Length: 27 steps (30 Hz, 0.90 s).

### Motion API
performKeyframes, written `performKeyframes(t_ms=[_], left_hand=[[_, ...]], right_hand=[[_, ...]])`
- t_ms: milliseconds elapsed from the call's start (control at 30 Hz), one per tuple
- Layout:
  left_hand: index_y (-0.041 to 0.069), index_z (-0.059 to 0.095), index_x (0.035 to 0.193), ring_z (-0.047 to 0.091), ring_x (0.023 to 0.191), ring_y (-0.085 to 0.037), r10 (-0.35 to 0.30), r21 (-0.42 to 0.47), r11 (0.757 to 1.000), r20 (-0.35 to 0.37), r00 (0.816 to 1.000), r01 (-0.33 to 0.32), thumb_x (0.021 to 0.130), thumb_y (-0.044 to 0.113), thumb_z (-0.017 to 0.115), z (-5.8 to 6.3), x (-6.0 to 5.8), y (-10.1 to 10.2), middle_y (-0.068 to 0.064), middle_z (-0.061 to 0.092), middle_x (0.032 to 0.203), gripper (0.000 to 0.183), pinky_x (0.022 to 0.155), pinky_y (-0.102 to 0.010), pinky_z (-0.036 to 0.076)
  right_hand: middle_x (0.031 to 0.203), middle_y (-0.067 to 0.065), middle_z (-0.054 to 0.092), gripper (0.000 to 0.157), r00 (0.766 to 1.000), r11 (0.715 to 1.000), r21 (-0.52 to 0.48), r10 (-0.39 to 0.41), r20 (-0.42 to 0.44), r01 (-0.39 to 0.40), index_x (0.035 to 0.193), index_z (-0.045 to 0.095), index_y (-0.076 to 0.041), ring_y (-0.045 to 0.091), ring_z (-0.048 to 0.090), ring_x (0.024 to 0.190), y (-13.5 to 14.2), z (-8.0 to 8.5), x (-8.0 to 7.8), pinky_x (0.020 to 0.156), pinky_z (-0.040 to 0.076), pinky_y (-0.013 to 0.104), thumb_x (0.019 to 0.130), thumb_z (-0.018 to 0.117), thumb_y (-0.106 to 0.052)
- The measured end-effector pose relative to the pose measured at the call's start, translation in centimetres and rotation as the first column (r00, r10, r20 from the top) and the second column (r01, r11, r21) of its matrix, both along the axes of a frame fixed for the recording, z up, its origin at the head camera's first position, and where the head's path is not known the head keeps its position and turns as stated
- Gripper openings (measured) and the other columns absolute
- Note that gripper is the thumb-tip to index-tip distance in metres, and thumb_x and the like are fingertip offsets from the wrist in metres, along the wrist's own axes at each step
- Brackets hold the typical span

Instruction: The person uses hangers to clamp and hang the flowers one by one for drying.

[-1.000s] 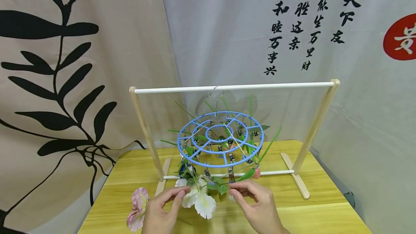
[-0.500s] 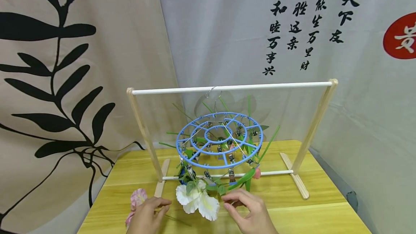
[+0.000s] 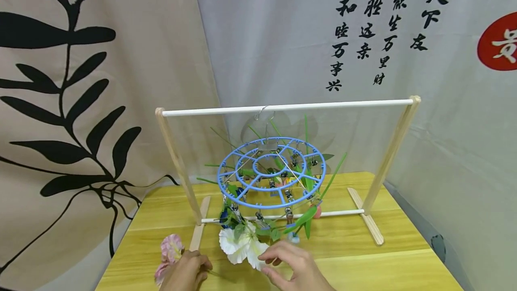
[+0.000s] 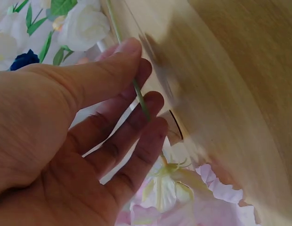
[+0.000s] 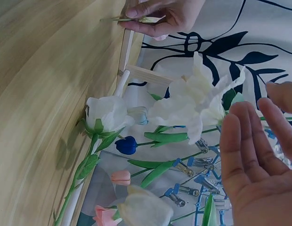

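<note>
In the head view my left hand (image 3: pixel 186 270) is low at the left, beside a pink flower (image 3: pixel 171 249) lying on the table. The left wrist view shows its thumb and fingers pinching a thin green stem (image 4: pixel 140 98), with pink petals (image 4: pixel 216 184) below. My right hand (image 3: pixel 295 266) hovers near a white flower (image 3: pixel 239 245), fingers loosely bent and nothing between them. That bloom hangs at the front of a round blue clip hanger (image 3: pixel 261 207). Whether the right fingertips touch its petals, I cannot tell.
The hanger hooks onto the white top bar (image 3: pixel 343 105) of a wooden rack standing on the table (image 3: pixel 387 264). Several metal clips hold other flowers, including a blue one (image 5: pixel 126 145) and a white rose (image 5: pixel 106 114). Green stems stick out behind. Printed cloth hangs at the back.
My left hand has moved down and left from the white flower to the stem by the pink flower. The right hand has shifted left and down. The white flower hangs in front.
</note>
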<state>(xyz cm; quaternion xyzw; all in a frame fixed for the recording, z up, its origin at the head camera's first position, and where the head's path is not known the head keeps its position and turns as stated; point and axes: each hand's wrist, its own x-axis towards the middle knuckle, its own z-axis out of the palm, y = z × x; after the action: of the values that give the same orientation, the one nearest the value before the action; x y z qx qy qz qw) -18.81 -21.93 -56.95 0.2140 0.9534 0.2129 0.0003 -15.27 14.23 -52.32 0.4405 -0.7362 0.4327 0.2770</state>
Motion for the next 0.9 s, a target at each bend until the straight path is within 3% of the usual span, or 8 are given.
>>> performKeyframes(t_ms=[100, 267, 500, 700, 900], left_hand=[[0.027, 0.084, 0.09, 0.066, 0.086, -0.006, -0.012, 0.002, 1.0, -0.025, 1.0, 0.013, 0.09, 0.016, 0.099, -0.2, -0.1, -0.1, 0.016, 0.072, 0.091, 0.019, 0.071, -0.026, 0.057], [0.025, 0.083, 0.089, 0.06, 0.079, 0.005, -0.054, 0.053, 0.997, 0.043, 0.998, 0.052, 0.097, 0.017, 0.094, 0.2, -0.3, -0.5, 0.016, 0.07, 0.088, 0.016, 0.067, -0.025, 0.056], [0.024, 0.084, 0.091, 0.059, 0.079, 0.008, -0.066, 0.083, 0.995, 0.069, 0.995, 0.06, 0.099, 0.017, 0.091, 2.0, 0.6, -0.5, 0.017, 0.071, 0.088, 0.013, 0.066, -0.022, 0.055], [0.028, 0.087, 0.094, 0.061, 0.079, 0.008, -0.06, 0.156, 0.986, 0.013, 0.998, 0.057, 0.099, 0.02, 0.091, 4.5, 2.1, 0.3, 0.021, 0.073, 0.091, 0.01, 0.064, -0.021, 0.055], [0.033, 0.086, 0.095, 0.065, 0.085, 0.009, -0.097, 0.213, 0.969, -0.13, 0.987, 0.123, 0.097, 0.017, 0.093, 6.1, 3.0, 1.0, 0.025, 0.077, 0.097, 0.018, 0.07, -0.023, 0.059]], right_hand=[[0.119, -0.002, 0.084, 0.032, 1.0, 0.999, 0.035, -0.003, 0.01, 0.003, 0.13, 0.08, -0.015, 0.012, 0.081, 0.102, -0.3, 0.1, 0.1, 0.091, 0.065, 0.017, 0.101, 0.091, -0.005], [0.121, -0.001, 0.084, 0.037, 1.0, 0.997, 0.073, 0.023, 0.013, -0.024, 0.133, 0.079, -0.014, 0.011, 0.081, 0.101, -0.7, 0.5, 0.3, 0.092, 0.066, 0.017, 0.1, 0.091, -0.004], [0.126, -0.001, 0.083, 0.039, 0.998, 0.993, 0.12, 0.024, -0.05, -0.018, 0.135, 0.078, -0.014, 0.011, 0.082, 0.109, -1.4, 0.9, 0.2, 0.1, 0.064, 0.016, 0.099, 0.092, -0.006], [0.13, 0.001, 0.082, 0.037, 0.996, 0.989, 0.132, 0.071, -0.045, -0.064, 0.136, 0.077, -0.012, 0.013, 0.082, 0.116, -2.1, 1.1, 0.2, 0.106, 0.064, 0.017, 0.102, 0.091, -0.009], [0.131, 0.002, 0.081, 0.039, 0.991, 0.986, 0.141, 0.102, -0.081, -0.09, 0.137, 0.076, -0.01, 0.014, 0.081, 0.117, -3.0, 1.2, 0.0, 0.107, 0.063, 0.017, 0.102, 0.092, -0.01]])
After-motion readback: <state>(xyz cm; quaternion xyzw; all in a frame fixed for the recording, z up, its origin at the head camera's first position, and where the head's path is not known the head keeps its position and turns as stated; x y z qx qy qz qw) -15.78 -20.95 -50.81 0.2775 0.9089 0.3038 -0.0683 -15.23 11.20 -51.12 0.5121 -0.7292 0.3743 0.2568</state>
